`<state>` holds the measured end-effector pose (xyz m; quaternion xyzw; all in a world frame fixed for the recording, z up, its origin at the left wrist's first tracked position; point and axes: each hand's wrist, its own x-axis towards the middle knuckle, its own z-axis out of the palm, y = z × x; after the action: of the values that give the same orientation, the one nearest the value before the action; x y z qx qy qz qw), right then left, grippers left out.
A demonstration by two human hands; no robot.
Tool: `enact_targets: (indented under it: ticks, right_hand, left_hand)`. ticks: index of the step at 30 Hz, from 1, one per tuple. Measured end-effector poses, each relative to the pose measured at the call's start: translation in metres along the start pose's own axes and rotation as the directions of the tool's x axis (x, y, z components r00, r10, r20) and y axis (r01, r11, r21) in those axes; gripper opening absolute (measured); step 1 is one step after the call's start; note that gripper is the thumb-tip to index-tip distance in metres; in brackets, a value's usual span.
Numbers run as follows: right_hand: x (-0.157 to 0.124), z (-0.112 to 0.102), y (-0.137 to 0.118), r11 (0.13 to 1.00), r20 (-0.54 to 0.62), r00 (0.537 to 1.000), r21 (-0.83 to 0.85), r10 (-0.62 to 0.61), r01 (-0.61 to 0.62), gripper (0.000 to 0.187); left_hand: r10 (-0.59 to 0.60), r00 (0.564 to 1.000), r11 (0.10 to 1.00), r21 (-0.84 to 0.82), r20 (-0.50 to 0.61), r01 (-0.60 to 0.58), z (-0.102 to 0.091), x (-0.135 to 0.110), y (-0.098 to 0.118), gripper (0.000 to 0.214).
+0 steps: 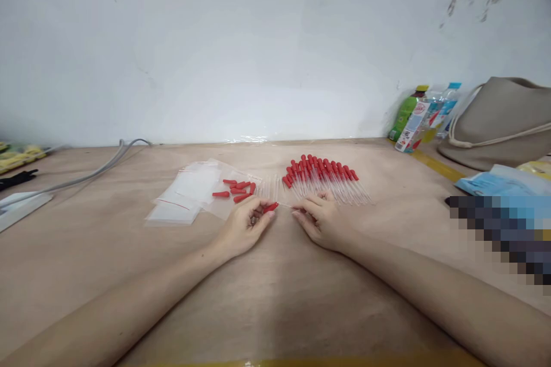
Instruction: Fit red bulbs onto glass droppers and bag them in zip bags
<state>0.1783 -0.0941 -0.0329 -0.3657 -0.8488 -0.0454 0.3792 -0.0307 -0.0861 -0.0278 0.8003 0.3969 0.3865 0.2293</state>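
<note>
My left hand [250, 222] is closed on a red rubber bulb [271, 207], its narrow end pointing right. Pinched in my right hand [317, 219] is a thin clear glass tube [284, 205], whose left end meets the bulb's mouth. Several loose red bulbs [240, 186] lie on a clear plastic bag just beyond my left hand. Bare glass tubes [271, 186] lie side by side behind the gap between my hands. Past my right hand, a fanned pile of droppers [321, 172] has red bulbs at the far ends and clear tubes towards me.
White zip bags [183, 192] are stacked on the left of the brown table [206, 321]. A grey cable [99, 172] runs at far left. Bottles [408, 112], a carton [412, 126], a grey bag [503, 123] and blue packaging [499, 186] stand or lie on the right.
</note>
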Motion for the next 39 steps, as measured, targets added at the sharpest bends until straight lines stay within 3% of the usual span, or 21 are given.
enact_targets:
  ticks: [6, 12, 18, 26, 31, 39]
  right_hand:
    - [0.001, -0.003, 0.002, 0.995, 0.075, 0.997, 0.097, -0.007, 0.000, 0.015]
    - [0.000, -0.006, 0.009, 0.988, 0.156, 0.987, 0.151, -0.027, 0.003, 0.015]
    - [0.000, -0.012, 0.010, 0.997, 0.207, 0.976, 0.060, -0.069, 0.058, 0.018]
    - [0.000, -0.010, -0.001, 0.991, 0.130, 0.986, -0.068, -0.106, 0.116, 0.023]
    - [0.003, -0.011, -0.008, 0.985, 0.208, 0.969, -0.083, -0.134, 0.154, 0.024]
    - [0.009, -0.016, -0.015, 0.991, 0.293, 0.954, -0.097, -0.061, 0.093, 0.027]
  left_hand:
    - [-0.003, 1.000, 0.997, -0.077, 0.012, 0.004, 0.000, 0.001, -0.004, 0.015]
    - [0.073, 0.995, 0.996, -0.050, 0.075, -0.069, -0.004, 0.000, -0.001, 0.017]
    - [0.123, 0.978, 0.990, 0.048, 0.170, -0.133, -0.005, -0.002, 0.007, 0.017]
    - [0.106, 0.984, 0.984, 0.130, 0.145, -0.125, -0.004, -0.003, 0.006, 0.019]
    - [0.168, 0.965, 0.966, 0.161, 0.200, -0.201, -0.003, -0.005, 0.007, 0.018]
    - [0.222, 0.956, 0.951, 0.173, 0.194, -0.256, -0.005, -0.001, 0.003, 0.018]
